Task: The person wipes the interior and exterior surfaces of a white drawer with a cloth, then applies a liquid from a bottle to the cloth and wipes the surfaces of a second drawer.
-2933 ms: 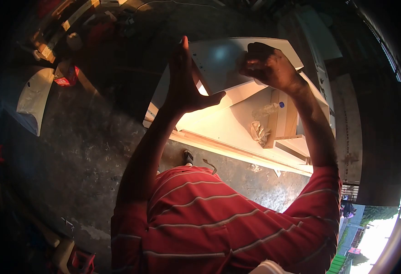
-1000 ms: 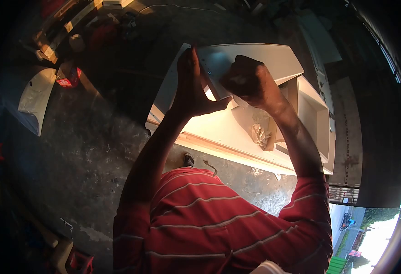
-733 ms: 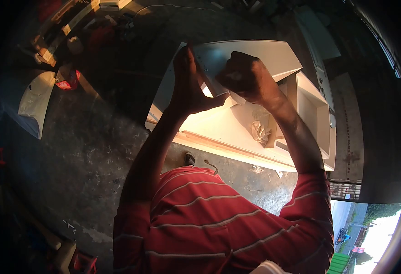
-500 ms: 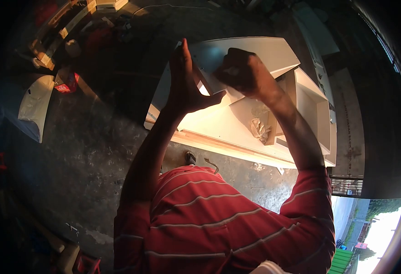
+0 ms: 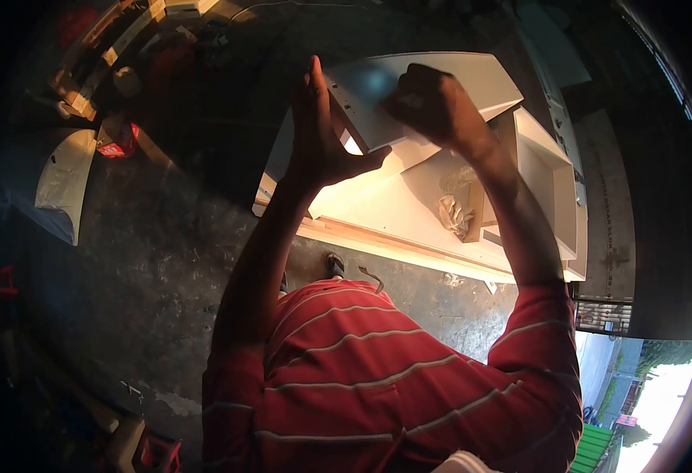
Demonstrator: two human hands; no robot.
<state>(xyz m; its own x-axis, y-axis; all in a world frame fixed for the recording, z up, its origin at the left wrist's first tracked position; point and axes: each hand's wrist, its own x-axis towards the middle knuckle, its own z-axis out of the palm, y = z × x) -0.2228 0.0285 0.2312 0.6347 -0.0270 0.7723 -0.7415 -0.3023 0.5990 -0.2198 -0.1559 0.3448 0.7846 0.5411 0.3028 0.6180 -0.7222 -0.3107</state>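
A pale panel is tilted up over a larger light board with a wooden front edge. My left hand is against the panel's near left edge, thumb stretched to the right and fingers pointing up and away, spread from the thumb. My right hand is curled into a fist above the panel, to the right of my left hand; whatever it may hold is hidden. A bluish light spot falls on the panel between the hands. Crumpled brown paper lies on the board beside an open box-like frame.
A curved pale sheet stands at the left, near a red-and-white box. Wooden pieces lie at the upper left. A long printed board is at the right. My sandalled foot is on the concrete floor.
The view has shifted slightly. My right hand has moved a little up and to the right, still curled, and my left hand stays at the panel's edge.
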